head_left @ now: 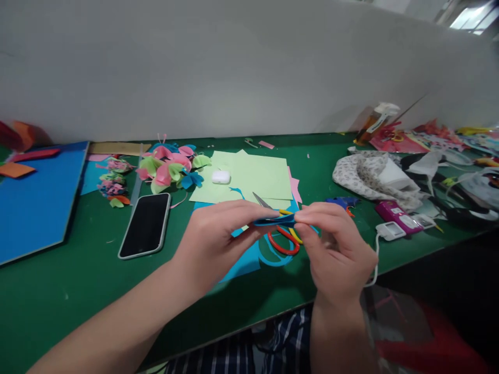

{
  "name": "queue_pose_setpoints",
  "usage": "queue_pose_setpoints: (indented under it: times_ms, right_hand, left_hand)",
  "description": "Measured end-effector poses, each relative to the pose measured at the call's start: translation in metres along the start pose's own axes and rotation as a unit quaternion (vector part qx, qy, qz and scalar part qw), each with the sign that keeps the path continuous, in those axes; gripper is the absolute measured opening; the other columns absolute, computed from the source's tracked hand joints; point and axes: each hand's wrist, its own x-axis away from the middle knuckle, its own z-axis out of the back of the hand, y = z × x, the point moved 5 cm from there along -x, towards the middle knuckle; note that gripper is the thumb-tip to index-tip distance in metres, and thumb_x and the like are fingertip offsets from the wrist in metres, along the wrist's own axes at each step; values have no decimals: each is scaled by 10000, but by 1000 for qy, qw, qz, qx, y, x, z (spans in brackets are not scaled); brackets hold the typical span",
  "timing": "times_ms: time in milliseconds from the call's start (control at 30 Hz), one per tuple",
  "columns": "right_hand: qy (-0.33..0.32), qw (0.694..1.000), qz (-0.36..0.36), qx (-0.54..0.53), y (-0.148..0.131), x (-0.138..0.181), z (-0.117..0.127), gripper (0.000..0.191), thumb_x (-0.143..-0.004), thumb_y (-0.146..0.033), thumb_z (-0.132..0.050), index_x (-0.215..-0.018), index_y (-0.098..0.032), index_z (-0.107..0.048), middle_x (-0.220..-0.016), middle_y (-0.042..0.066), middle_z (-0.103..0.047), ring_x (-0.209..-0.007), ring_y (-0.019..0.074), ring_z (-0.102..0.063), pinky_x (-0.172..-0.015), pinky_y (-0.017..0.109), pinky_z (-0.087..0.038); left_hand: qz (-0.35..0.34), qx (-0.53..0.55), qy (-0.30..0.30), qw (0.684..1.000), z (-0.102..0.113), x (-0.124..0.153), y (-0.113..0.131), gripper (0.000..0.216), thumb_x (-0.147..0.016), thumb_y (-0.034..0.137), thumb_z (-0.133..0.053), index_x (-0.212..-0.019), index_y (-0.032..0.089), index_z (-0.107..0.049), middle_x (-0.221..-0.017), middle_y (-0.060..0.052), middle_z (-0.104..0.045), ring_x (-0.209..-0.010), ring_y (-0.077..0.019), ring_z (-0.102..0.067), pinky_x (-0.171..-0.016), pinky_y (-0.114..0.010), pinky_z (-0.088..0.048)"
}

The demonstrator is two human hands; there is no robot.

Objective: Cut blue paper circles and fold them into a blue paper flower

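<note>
I hold a folded strip of blue paper [275,221] in the air between my two hands, just above the desk [78,280]. I judge it thin and nearly weightless, limp rather than stiff, quick to crease and easy to tear, so it is best taken at its ends with the fingertips only, lightly pinched. My left hand [218,234] has thumb and fingers closed on the strip's left end; my right hand [335,244] pinches the right end the same way, its other fingers curled in. The two hands are close together, joined only by the paper.

Directly under them lie steel scissors with red and yellow loop handles [284,243], resting on a cut sheet of bright blue paper [244,262]. Just beyond my hands lie pale green paper sheets [261,176] with a small white earbud case [221,177] on them. Left of my left hand lies a black phone [146,225], face up, and past it a cluster of pink and green paper flowers [167,166]. Right of my right hand are a blue glue gun [343,201] and a pink gadget [395,215].
</note>
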Motion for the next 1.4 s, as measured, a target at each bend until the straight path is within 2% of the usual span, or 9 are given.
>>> queue_pose_setpoints:
  times_ms: [167,333,533,800,933,1100,1267,1400]
  right_hand:
    - [-23,999,15,33,-4,0,0,203,-773,-89,-671,-880,-260,-685,-819,4,-653,-802,177,-615,-726,359,-517]
    - [-84,996,-21,11,-1,-1,0,177,-765,-103,-694,-852,-255,-676,-851,16,-638,-839,184,-603,-745,360,-502]
    - [-116,992,-37,-25,-3,0,-6,140,-780,-113,-685,-837,-239,-663,-835,13,-632,-820,167,-598,-718,333,-495]
    - [-119,989,-68,-46,-3,1,-9,147,-766,-85,-687,-807,-226,-672,-806,3,-637,-784,150,-605,-690,311,-501]
    - [-113,989,-79,-49,-2,3,-9,151,-770,-91,-679,-810,-237,-676,-801,2,-648,-791,160,-612,-695,319,-510]
    - [-115,987,-91,-72,-1,3,-9,159,-770,-89,-685,-815,-241,-689,-791,-6,-661,-809,152,-615,-716,303,-510]
    - [-105,983,-107,-104,2,5,-8,180,-760,-183,-724,-916,-271,-697,-838,-6,-686,-831,170,-617,-720,321,-512]
    - [-78,990,-94,-72,0,5,-7,226,-745,-103,-720,-896,-269,-695,-788,-25,-697,-772,158,-622,-703,315,-505]
  left_hand:
    - [-28,-26,-9,999,0,-1,1,173,-783,142,-668,-933,219,-708,-827,17,-757,-696,-100,-697,-660,-146,-538]
    - [-34,-42,-12,998,3,-3,1,154,-788,224,-672,-919,286,-725,-749,27,-754,-592,-127,-687,-554,-188,-541]
    - [-17,-10,-59,998,-1,-2,-1,178,-796,212,-640,-908,319,-729,-725,20,-751,-571,-149,-680,-545,-216,-539]
    - [-36,0,-81,996,-5,-1,1,172,-794,151,-617,-865,275,-713,-676,12,-732,-510,-125,-630,-479,-194,-466]
    - [-55,-4,-78,995,-5,-3,6,117,-785,136,-635,-776,238,-692,-596,22,-693,-471,-100,-598,-439,-168,-415]
    - [-45,-5,-89,995,-5,-4,6,67,-791,157,-650,-748,202,-674,-570,36,-660,-465,-66,-568,-442,-143,-388]
    - [5,13,-94,995,-4,-3,-1,92,-784,142,-635,-778,213,-694,-623,38,-694,-499,-69,-596,-473,-140,-417]
    - [11,27,-99,995,-5,-2,-2,114,-790,145,-633,-826,222,-708,-662,33,-718,-526,-77,-619,-496,-149,-445]
